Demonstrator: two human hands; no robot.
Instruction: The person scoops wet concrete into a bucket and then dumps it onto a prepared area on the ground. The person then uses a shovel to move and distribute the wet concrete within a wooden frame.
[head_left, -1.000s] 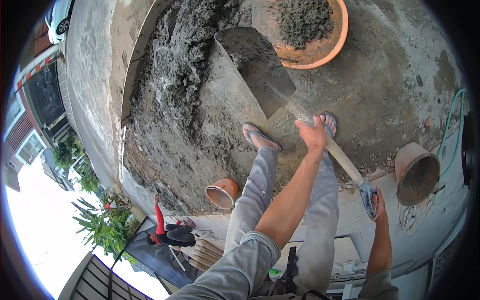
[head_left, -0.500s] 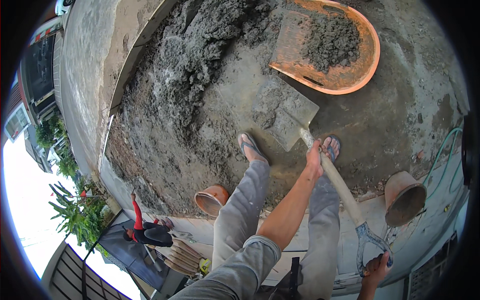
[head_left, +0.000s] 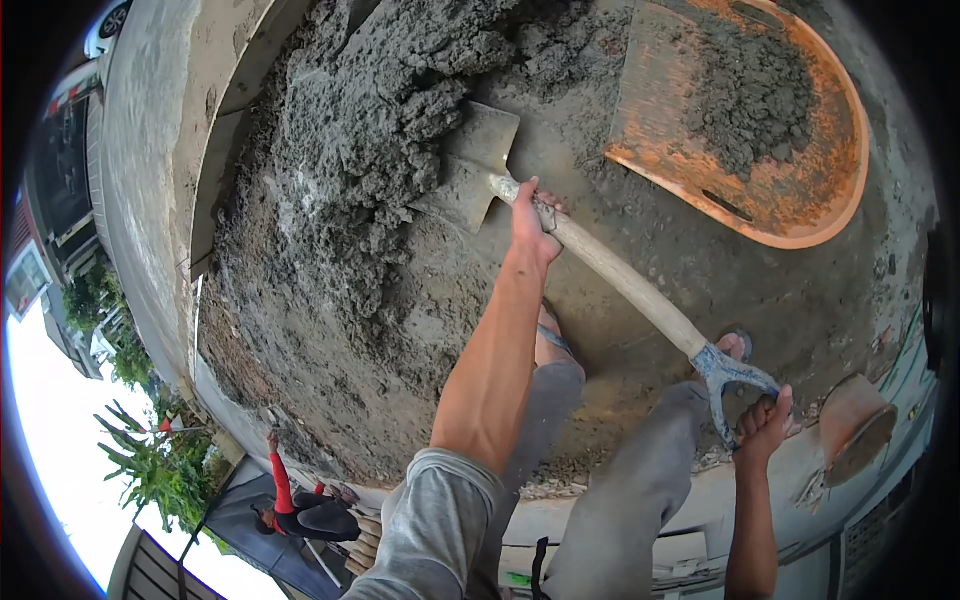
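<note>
My left hand (head_left: 537,220) is wrapped round the wooden shaft of a shovel (head_left: 625,277), just above its blade. At the other end my right hand (head_left: 765,422) grips the blue-grey D-shaped handle. The flat metal blade is pushed into the edge of a heap of wet grey mortar (head_left: 350,130), and its front part is buried there. To the right of the blade lies an orange plastic scoop-like tray (head_left: 845,190), with a mound of mortar (head_left: 760,100) on it.
A clay-coloured bucket (head_left: 857,430) stands at the right by a green hose (head_left: 905,350). A low board (head_left: 225,150) edges the heap on the left. Further off at lower left, a person in red and black (head_left: 300,510) is near a wall and green plants (head_left: 165,465).
The shovel blade has moved left and away from me into the mortar heap, both hands going with it. My body leans forward, and the tray appears further right.
</note>
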